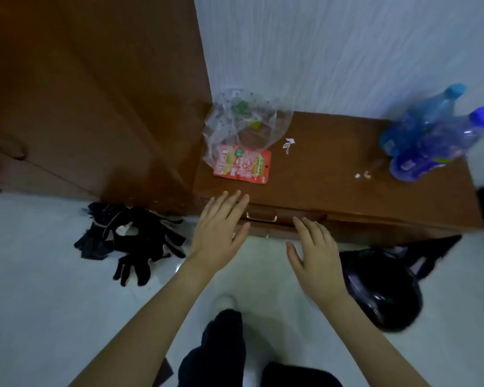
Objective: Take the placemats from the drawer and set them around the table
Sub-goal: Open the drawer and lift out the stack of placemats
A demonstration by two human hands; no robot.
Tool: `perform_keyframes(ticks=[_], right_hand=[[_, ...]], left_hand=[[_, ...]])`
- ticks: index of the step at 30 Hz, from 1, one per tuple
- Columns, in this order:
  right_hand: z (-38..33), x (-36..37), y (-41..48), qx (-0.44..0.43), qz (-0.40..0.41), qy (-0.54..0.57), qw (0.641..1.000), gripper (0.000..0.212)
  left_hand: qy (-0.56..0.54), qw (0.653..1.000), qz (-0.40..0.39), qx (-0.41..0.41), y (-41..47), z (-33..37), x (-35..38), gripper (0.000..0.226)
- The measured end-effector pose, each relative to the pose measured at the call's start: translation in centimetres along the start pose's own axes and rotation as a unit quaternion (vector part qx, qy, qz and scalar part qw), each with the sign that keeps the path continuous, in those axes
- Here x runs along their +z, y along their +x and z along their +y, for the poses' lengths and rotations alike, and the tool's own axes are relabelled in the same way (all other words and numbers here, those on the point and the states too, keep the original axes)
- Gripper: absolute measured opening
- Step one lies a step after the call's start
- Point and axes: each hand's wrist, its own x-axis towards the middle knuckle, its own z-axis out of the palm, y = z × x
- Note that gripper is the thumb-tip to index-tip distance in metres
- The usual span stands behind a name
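Placemats: none visible; we judge they sit inside the drawer (266, 212), which is shut or nearly so, contents hidden. Drawer front at the centre of frame, brass handle (261, 216) on it, in the low cabinet (347, 174). A second handle shows faintly just below; we cannot tell whether that drawer is shut.

Our left hand (221, 233), fingers spread and holding nothing, hovers at the drawer's left edge, fingertips near the cabinet's front lip, just at 9 o'clock of the handle. Right hand (316, 255), also flat, splayed and empty, sits at 4 o'clock of the handle, fingertips close to the drawer front. Touching or not: cannot tell.

Step in hand: reaching to open the drawer, the task's very start. Next move calls for one hand to curl on the handle and pull straight toward us, the other free to lift the mats. No table in view.

Surface on top: clear plastic bag (243, 127) at 12 o'clock of the handle, small coloured bits inside, not identifiable; red packet (242, 164) lying half under it. Paper scraps mid-surface. Two blue bottles (430, 135) at 2 o'clock, capped, contents unclear.

Floor: black gloves (134, 241) at 9 o'clock; black bag (380, 289) at 4 o'clock, contents hidden. Wardrobe (81, 93) at 10 o'clock.
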Motion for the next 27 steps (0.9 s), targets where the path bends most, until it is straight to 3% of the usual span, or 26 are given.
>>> perform_keyframes(ticks=[5, 12, 17, 21, 27], right_hand=[[3.4, 14.3, 5.2, -0.062, -0.004, -0.014, 0.998, 0.049], [7.4, 27.3, 9.1, -0.166, 0.108, -0.085, 0.977, 0.038], [8.4, 30.0, 9.7, -0.177, 0.211, -0.055, 0.960, 0.022], [8.2, 30.6, 9.8, -0.145, 0.221, 0.031, 0.964, 0.019], [7.1, 29.9, 8.8, -0.098, 0.209, 0.069, 0.971, 0.013]], left_hand=[[0.020, 0.999, 0.017, 0.021, 3.9, -6.2, 12.0, 0.055], [0.042, 0.978, 0.174, 0.103, 5.9, -10.5, 19.1, 0.052], [0.051, 0.961, 0.240, 0.128, 6.4, -11.6, 20.9, 0.052], [0.039, 0.956, 0.261, 0.125, 6.5, -11.7, 21.2, 0.051], [0.047, 0.961, 0.245, 0.118, 6.2, -11.4, 20.6, 0.051]])
